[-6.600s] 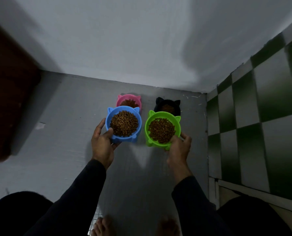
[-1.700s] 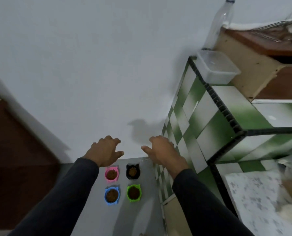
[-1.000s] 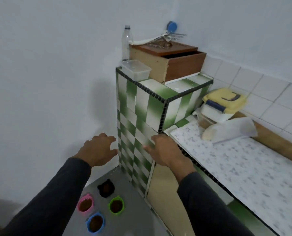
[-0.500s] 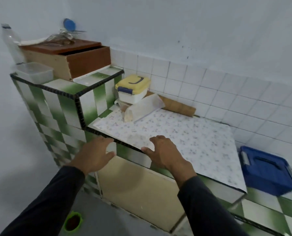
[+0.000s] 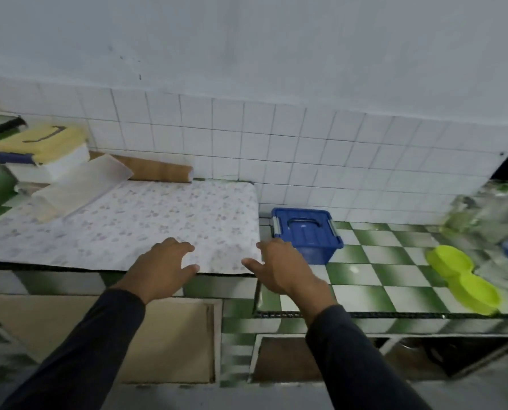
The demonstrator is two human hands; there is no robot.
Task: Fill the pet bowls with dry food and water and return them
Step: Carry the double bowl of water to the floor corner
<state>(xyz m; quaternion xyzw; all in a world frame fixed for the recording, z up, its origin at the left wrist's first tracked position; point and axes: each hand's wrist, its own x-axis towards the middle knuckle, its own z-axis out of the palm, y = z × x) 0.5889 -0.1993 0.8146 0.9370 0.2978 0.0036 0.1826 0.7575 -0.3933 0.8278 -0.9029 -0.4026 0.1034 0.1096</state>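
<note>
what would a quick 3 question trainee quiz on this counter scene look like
1. True or false: the left hand grips the blue lidded box.
2. What does the right hand hold? A) a bowl B) nothing C) a bottle
3. Fill in: the lime green double bowl rests on the ____ tiled counter.

Key: 1 false; 2 B; 3 green and white.

glossy green-and-white tiled counter [image 5: 365, 279]; beside it a matt patterned sheet [image 5: 146, 229]; on the counter, smooth blue plastic box [image 5: 306, 232] and lime plastic double bowl [image 5: 462, 279].
</note>
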